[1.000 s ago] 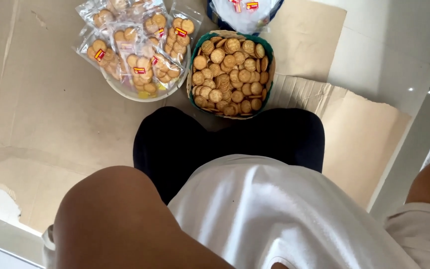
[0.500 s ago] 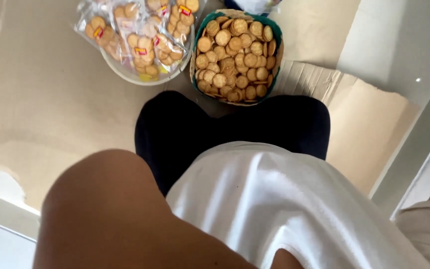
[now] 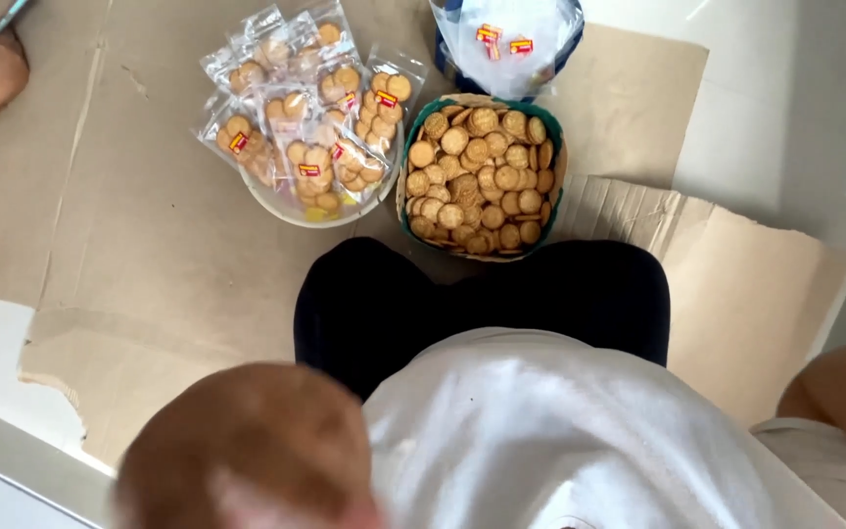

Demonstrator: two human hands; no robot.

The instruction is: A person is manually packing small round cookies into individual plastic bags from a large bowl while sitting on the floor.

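Flattened cardboard point(image 3: 149, 255) covers the pale floor point(image 3: 785, 88); a biscuit basket point(image 3: 552, 201) and a bowl of packets point(image 3: 276, 208) rest on it.

- I see golden-tan biscuits point(image 3: 482, 181) in a green-rimmed basket point(image 3: 401, 211).
- Clear packets point(image 3: 310, 108) carry red-and-yellow labels.
- Brown cardboard point(image 3: 139, 245) on the pale floor point(image 3: 785, 108).
- My trousers point(image 3: 423, 304) are black, shirt point(image 3: 560, 441) white.

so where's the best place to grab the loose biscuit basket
Probably by the rim of the basket, a hand on each side, coming from above. It is heaped with loose biscuits, so it should stay level; the bowl of packets crowds its left side.
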